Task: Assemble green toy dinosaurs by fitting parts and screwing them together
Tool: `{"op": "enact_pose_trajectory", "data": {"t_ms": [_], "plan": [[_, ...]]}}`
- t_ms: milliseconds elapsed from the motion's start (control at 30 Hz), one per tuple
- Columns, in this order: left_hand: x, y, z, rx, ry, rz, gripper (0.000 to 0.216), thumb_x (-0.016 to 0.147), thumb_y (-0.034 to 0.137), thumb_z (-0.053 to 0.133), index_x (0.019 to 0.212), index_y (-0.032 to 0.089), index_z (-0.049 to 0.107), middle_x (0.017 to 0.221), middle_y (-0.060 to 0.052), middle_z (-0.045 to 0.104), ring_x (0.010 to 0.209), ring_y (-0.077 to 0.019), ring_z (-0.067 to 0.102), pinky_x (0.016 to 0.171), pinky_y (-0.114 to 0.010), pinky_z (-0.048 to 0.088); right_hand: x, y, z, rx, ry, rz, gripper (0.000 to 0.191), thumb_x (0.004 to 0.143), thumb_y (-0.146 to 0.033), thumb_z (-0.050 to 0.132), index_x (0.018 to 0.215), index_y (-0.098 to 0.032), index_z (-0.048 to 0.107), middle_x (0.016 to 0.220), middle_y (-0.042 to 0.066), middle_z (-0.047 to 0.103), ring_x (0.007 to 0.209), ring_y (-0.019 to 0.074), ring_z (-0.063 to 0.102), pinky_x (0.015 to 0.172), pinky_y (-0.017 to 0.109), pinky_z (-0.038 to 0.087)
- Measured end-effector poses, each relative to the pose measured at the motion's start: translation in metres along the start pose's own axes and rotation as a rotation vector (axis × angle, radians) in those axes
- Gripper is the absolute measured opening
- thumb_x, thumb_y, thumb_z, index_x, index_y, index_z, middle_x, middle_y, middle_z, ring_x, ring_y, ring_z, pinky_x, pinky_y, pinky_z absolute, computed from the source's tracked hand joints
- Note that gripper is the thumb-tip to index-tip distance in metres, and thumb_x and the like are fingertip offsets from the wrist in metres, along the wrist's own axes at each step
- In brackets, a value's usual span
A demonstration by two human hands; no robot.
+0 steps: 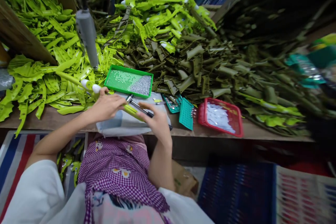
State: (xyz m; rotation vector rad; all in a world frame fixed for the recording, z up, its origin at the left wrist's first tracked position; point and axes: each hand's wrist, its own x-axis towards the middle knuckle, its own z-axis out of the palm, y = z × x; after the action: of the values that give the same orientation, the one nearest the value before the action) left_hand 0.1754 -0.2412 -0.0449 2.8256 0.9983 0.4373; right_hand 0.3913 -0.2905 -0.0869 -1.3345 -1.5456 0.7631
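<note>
A long yellow-green plastic toy part [132,111] with white sections at its far left spans the space between my hands, above a pale cloth pad. My left hand [109,105] is closed around its middle, palm down. My right hand [157,120] has its thumb and fingers closed at the part's right end. A small hammer [140,105] with a metal head and dark handle lies beside the part and passes behind my right fingers; whether they touch it cannot be told. Just beyond my hands is a green tray [110,85] of small metal pieces.
Yellow-green parts [63,59] pile up at left, dark olive parts [189,63] at right. A grey power screwdriver [88,36] hangs above. Teal trays [186,113] and a red basket [237,124] of white pieces line the bench edge [204,132].
</note>
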Motion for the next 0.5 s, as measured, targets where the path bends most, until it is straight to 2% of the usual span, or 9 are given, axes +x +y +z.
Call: {"op": "enact_pose_trajectory", "data": {"t_ms": [67, 100, 133, 200, 267, 367, 500], "plan": [[0.002, 0.000, -0.004, 0.032, -0.026, 0.003, 0.014, 0.093, 0.026, 0.050, 0.101, 0.021, 0.060, 0.099, -0.005, 0.071, 0.093, -0.0208, 0.062, 0.092, -0.043, 0.024, 0.003, -0.003, -0.009, 0.106, 0.184, 0.014, 0.028, 0.084, -0.042, 0.061, 0.103, -0.022, 0.067, 0.099, 0.007, 0.073, 0.094, 0.0197, 0.068, 0.090, 0.041, 0.054], [0.002, -0.001, -0.005, 0.048, -0.033, 0.004, 0.014, 0.093, 0.027, 0.050, 0.102, 0.021, 0.060, 0.098, -0.005, 0.070, 0.093, -0.0208, 0.062, 0.093, -0.043, 0.023, 0.003, 0.000, -0.013, 0.123, 0.208, 0.011, 0.026, 0.085, -0.041, 0.060, 0.100, -0.022, 0.067, 0.097, 0.006, 0.073, 0.093, 0.0193, 0.068, 0.089, 0.040, 0.054], [0.002, -0.001, -0.006, 0.059, -0.037, 0.004, 0.015, 0.093, 0.027, 0.049, 0.102, 0.021, 0.059, 0.097, -0.005, 0.070, 0.093, -0.0207, 0.062, 0.093, -0.042, 0.023, 0.000, 0.004, -0.016, 0.106, 0.175, 0.005, 0.026, 0.084, -0.041, 0.061, 0.099, -0.022, 0.067, 0.096, 0.006, 0.073, 0.092, 0.0197, 0.068, 0.087, 0.040, 0.055], [0.000, -0.001, -0.007, 0.072, -0.038, 0.005, 0.015, 0.093, 0.027, 0.048, 0.102, 0.022, 0.059, 0.098, -0.004, 0.070, 0.093, -0.0203, 0.061, 0.094, -0.042, 0.023, -0.012, 0.019, -0.017, 0.000, 0.027, -0.010, 0.027, 0.079, -0.042, 0.067, 0.097, -0.021, 0.068, 0.095, 0.007, 0.073, 0.090, 0.0215, 0.069, 0.084, 0.040, 0.056], [0.000, 0.002, -0.004, 0.087, -0.037, 0.019, 0.015, 0.094, 0.029, 0.048, 0.103, 0.022, 0.058, 0.098, -0.004, 0.069, 0.092, -0.0201, 0.061, 0.095, -0.042, 0.023, -0.027, 0.036, -0.013, -0.107, -0.031, -0.041, 0.028, 0.080, -0.041, 0.066, 0.099, -0.020, 0.068, 0.095, 0.008, 0.073, 0.089, 0.0222, 0.069, 0.082, 0.039, 0.057], [0.005, 0.014, 0.008, 0.138, -0.030, 0.074, 0.020, 0.093, 0.029, 0.049, 0.110, 0.020, 0.057, 0.104, -0.007, 0.068, 0.099, -0.0220, 0.059, 0.097, -0.043, 0.023, -0.042, 0.054, -0.004, -0.175, 0.015, -0.118, 0.026, 0.087, -0.037, 0.058, 0.104, -0.020, 0.066, 0.096, 0.008, 0.072, 0.090, 0.0214, 0.068, 0.082, 0.037, 0.056], [0.018, 0.035, 0.030, 0.166, -0.066, 0.188, 0.024, 0.093, 0.020, 0.046, 0.114, 0.015, 0.056, 0.105, -0.011, 0.067, 0.102, -0.0235, 0.058, 0.093, -0.040, 0.028, -0.045, 0.061, 0.002, -0.233, 0.038, -0.199, 0.028, 0.089, -0.035, 0.056, 0.110, -0.019, 0.062, 0.102, 0.010, 0.070, 0.096, 0.0209, 0.067, 0.086, 0.036, 0.055]]}}
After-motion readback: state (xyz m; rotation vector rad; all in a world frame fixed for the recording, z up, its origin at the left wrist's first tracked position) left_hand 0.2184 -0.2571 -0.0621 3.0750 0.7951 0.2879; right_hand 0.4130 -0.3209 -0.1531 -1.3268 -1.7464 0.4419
